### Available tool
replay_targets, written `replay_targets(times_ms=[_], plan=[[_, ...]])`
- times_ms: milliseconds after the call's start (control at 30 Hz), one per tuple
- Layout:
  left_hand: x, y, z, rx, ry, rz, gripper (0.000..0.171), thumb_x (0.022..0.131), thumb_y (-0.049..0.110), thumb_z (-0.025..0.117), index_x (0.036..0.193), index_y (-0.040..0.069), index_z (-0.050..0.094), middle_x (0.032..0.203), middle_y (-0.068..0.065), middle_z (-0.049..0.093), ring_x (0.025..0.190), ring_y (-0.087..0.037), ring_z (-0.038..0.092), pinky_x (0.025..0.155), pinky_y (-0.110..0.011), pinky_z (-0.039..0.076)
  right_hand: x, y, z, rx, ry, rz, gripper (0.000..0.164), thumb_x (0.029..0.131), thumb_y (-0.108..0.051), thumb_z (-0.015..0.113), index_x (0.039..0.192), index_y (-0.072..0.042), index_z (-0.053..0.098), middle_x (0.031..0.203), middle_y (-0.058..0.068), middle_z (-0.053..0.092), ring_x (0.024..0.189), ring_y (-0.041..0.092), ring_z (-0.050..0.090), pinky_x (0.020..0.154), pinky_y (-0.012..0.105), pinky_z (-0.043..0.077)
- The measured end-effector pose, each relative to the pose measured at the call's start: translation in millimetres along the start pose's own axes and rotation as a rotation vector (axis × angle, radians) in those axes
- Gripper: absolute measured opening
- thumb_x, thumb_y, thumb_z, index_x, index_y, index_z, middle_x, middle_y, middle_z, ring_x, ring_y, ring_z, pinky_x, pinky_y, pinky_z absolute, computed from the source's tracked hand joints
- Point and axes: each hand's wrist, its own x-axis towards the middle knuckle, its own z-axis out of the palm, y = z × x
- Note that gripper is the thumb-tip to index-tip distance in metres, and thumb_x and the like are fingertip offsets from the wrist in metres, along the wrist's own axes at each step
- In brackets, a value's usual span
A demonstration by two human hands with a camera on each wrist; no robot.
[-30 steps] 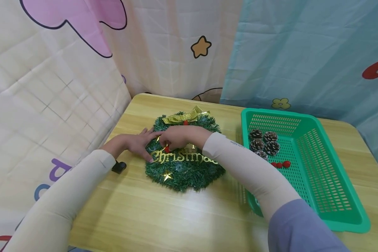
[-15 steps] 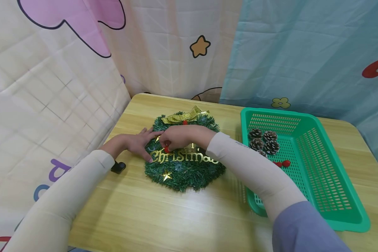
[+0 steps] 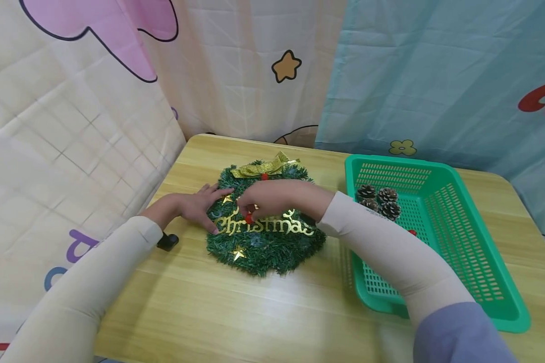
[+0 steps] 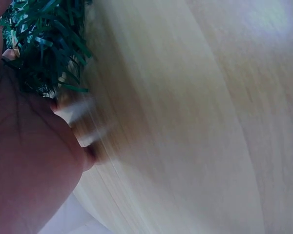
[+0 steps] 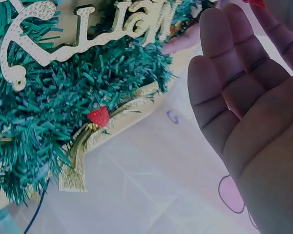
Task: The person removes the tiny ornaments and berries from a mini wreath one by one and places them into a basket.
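Observation:
A green Christmas wreath (image 3: pixel 272 254) lies flat on the table, with gold "Christmas" lettering (image 3: pixel 263 226) across it, a gold bow (image 3: pixel 259 170) at its far side and small gold stars. My left hand (image 3: pixel 197 205) rests on the wreath's left edge, thumb and fingers spread. Above the lettering, my right hand (image 3: pixel 272 195) pinches a red berry ornament (image 3: pixel 249 218) between thumb and forefinger; the other fingers are curled. Only an edge of that ornament (image 5: pixel 254 2) shows in the right wrist view. Another red berry (image 5: pixel 98 117) sits on the wreath near the bow.
A green plastic basket (image 3: pixel 495 262) stands to the right, holding several pine cones (image 3: pixel 387 195) and some red berries, partly hidden by my right forearm. A small black object (image 3: pixel 168 242) lies beside my left wrist. Printed curtains (image 3: pixel 236 101) hang behind the wooden table (image 3: pixel 236 307).
My right hand has shifted a little to the right with the red berry, away from the left fingertips. The left hand stays on the wreath's edge.

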Motion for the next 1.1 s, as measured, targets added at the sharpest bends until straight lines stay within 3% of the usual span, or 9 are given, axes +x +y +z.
replay_targets(times_ms=[267, 767, 1100], plan=[[2.1, 0.1, 1.7, 0.007, 0.01, 0.011, 0.118, 0.079, 0.045, 0.082, 0.161, 0.026, 0.0, 0.161, -0.026, -0.016, 0.144, -0.05, -0.018, 0.108, -0.074, 0.007, -24, -4, -1, 0.034, 0.012, -0.003, 0.008, 0.099, -0.013, 0.061, 0.093, -0.017, 0.061, 0.086, -0.006, 0.061, 0.077, 0.011, 0.053, 0.073, 0.029, 0.045], [-4.3, -2.8, 1.6, 0.002, 0.023, 0.019, 0.121, 0.077, 0.045, 0.084, 0.161, 0.026, -0.001, 0.16, -0.028, -0.015, 0.143, -0.052, -0.018, 0.107, -0.075, 0.005, -77, -6, -9, 0.052, 0.1, -0.002, 0.009, 0.1, -0.011, 0.059, 0.099, -0.016, 0.066, 0.093, -0.007, 0.064, 0.082, 0.01, 0.057, 0.076, 0.032, 0.048], [-3.1, -2.4, 3.5, -0.007, 0.027, 0.042, 0.12, 0.077, 0.045, 0.083, 0.161, 0.026, -0.001, 0.16, -0.027, -0.016, 0.143, -0.052, -0.018, 0.108, -0.074, 0.003, -128, 0, -1, 0.122, 0.165, 0.073, 0.01, 0.099, -0.01, 0.061, 0.099, -0.018, 0.066, 0.094, -0.009, 0.064, 0.083, 0.009, 0.057, 0.075, 0.033, 0.05]])
